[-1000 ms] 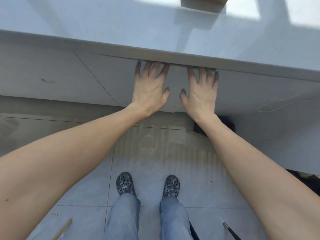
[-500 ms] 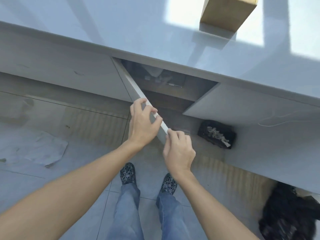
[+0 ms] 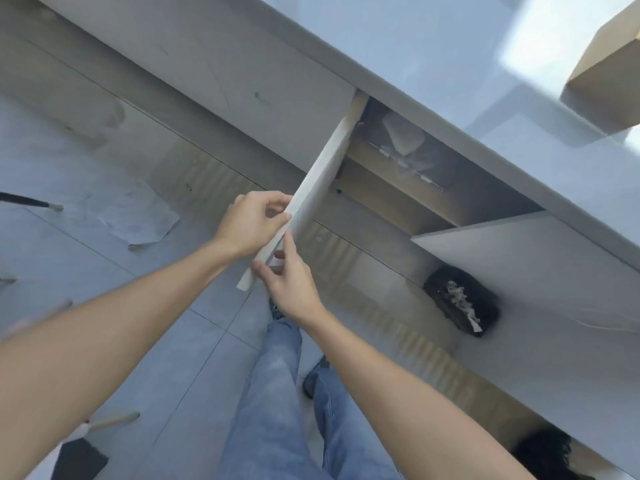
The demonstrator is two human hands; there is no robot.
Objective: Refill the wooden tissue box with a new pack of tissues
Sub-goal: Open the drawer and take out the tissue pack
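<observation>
The wooden tissue box stands on the grey countertop at the upper right, partly cut off by the frame edge. Below the counter a white cabinet door is swung open towards me. My left hand grips its free edge from the left, and my right hand pinches the same edge lower down. Inside the open cabinet lies a clear plastic pack with white contents on a wooden shelf; whether it holds tissues I cannot tell.
A second cabinet door stands ajar on the right. A black bag with white scraps sits on the floor under it. Crumpled paper and stick handles lie on the tiled floor at left. My legs are below.
Both hands went from lying flat against the shut cabinet front to gripping the door's edge, and the door has swung open. My view has tilted and turned left.
</observation>
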